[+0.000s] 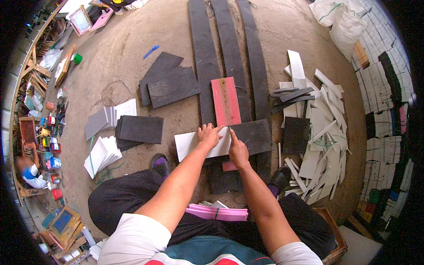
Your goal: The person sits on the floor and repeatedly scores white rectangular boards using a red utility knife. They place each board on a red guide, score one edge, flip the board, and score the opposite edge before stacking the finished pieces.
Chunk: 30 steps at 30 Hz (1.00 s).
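1. The white rectangular sheet (187,147) is laid below and to the left of the left hand (209,136), its long axis set left to right; the left hand is nearer its middle.
2. It is pressed by the left hand's spread fingers, while the right hand (239,153) is placed at its right edge, index finger extended; whether anything is gripped there cannot be told.
3. The hands are held close together, index fingertips nearly meeting by the red board (225,100).
4. Counted: one white sheet beneath the hand, one red board, three long black strips (231,48), one pink bundle (216,213).
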Available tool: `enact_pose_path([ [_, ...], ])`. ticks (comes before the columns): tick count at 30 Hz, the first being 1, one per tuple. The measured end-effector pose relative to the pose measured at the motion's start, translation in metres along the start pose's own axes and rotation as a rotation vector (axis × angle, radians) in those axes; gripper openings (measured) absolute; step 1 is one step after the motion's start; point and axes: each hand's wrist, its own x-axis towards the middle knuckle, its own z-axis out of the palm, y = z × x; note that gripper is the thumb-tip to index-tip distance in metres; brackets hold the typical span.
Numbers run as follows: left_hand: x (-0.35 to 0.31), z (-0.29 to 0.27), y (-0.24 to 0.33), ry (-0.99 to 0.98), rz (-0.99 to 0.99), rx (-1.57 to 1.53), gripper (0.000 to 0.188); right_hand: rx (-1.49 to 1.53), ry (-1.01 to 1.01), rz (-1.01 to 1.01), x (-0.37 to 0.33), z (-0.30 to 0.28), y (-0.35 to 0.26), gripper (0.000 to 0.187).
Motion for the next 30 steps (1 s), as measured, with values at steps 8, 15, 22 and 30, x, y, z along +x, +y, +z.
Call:
enact_pose_path([
  [8,0.005,0.011,-0.006,0.047,0.015,0.060,0.052,-0.076,-0.150,0.075,0.007,-0.010,-0.018,0.070],
  [15,0.006,0.007,-0.002,0.015,-0.019,0.041,0.049,-0.123,-0.214,0.110,0.003,-0.023,-0.025,0.062],
  [22,0.007,0.008,-0.003,0.026,-0.010,0.072,0.051,-0.115,-0.319,0.163,-0.046,-0.038,-0.023,0.069],
  [30,0.009,0.009,-0.001,0.006,-0.011,0.130,0.052,-0.143,-0.257,0.157,-0.118,-0.014,0.015,0.074],
])
